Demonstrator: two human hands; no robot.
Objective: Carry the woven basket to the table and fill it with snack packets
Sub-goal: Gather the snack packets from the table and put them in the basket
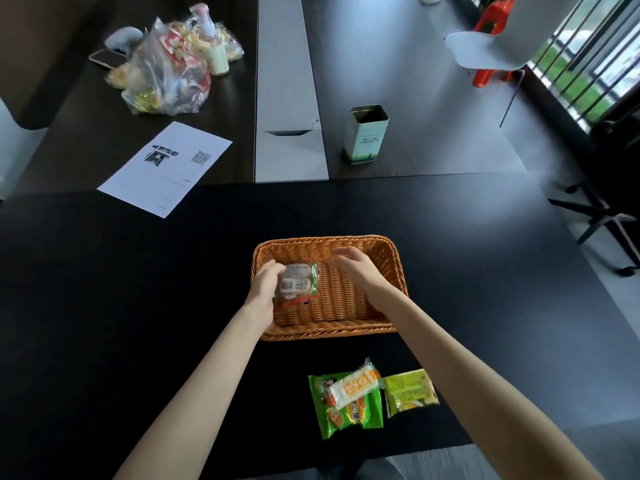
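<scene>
Left grip (265, 285) pinches a clear snack packet (298, 284) low inside the woven basket (329, 332). Right grip (353, 266) hovers loose and empty over it. The basket sits on the bench (138, 271). Watch the remaining packets (349, 410) by the near edge: a dragging forearm could sweep them off.

Single view, head-worn, wide-angle. Looks forward and steeply down from near edge of black table (104, 271). Forearms enter from bottom edge and reach away from lens. Left hand (265, 285), holding clear packet (299, 282), and right hand (353, 266) sit just below frame centre, over woven basket (329, 332). Close range there. Loose packets (353, 407) lie almost under camera. Farther field fills the top: tea tin (367, 136), paper sheet (166, 168), plastic bag (169, 74), chair (491, 46) upper right. Straight edges bow toward frame borders.
</scene>
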